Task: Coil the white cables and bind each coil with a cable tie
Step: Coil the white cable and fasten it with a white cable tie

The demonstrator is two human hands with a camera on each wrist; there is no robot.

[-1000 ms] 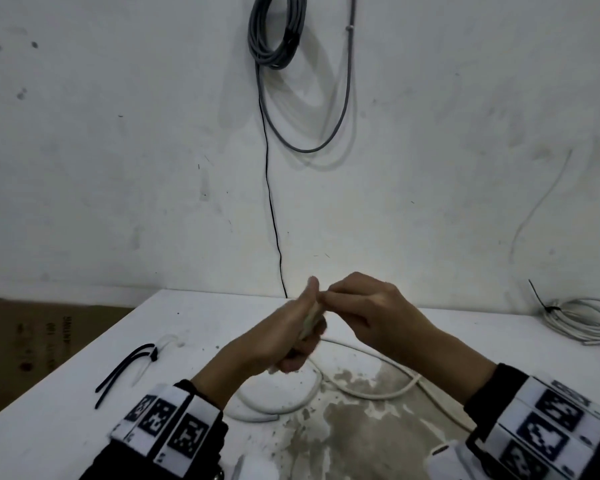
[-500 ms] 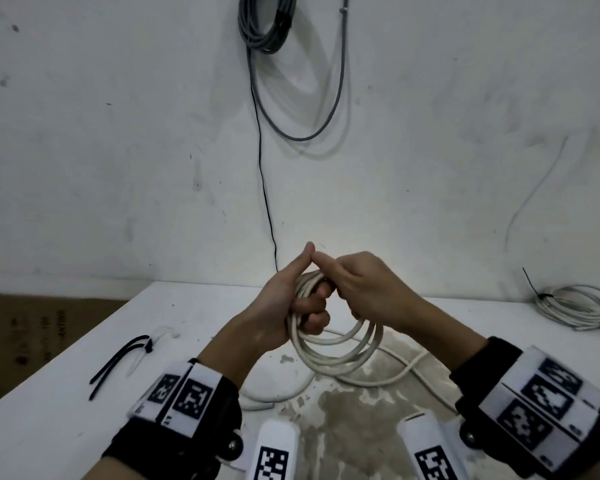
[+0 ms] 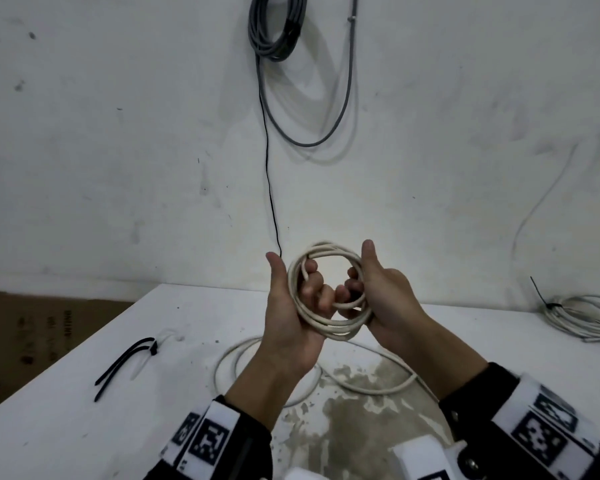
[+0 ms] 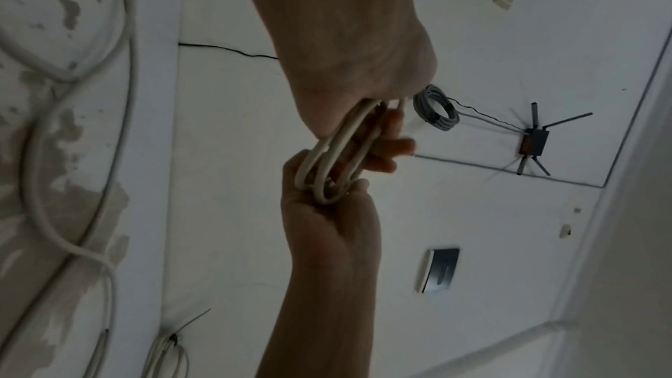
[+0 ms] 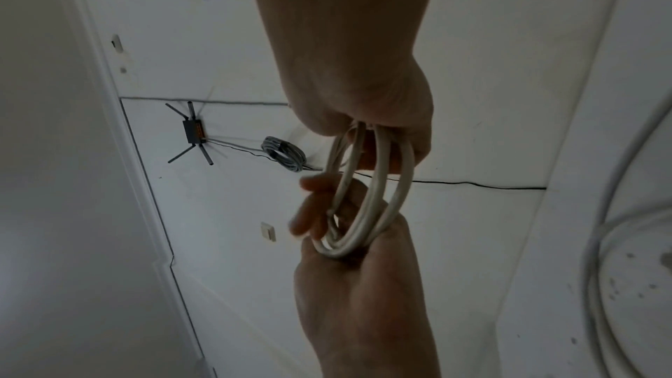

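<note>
White table [image 3: 84, 393] stands against a scuffed wall. Above it, the coil [image 3: 328, 294] is held upright between both hands. The left hand [image 3: 293, 317] curls its fingers [image 3: 310, 287] through the loops, thumb raised. The right hand [image 3: 381, 306] clamps the opposite side likewise. Loose cable [image 3: 371, 386] trails below; ties [image 3: 125, 358] lie well left, a bound coil [image 3: 582, 315] far right.
</note>
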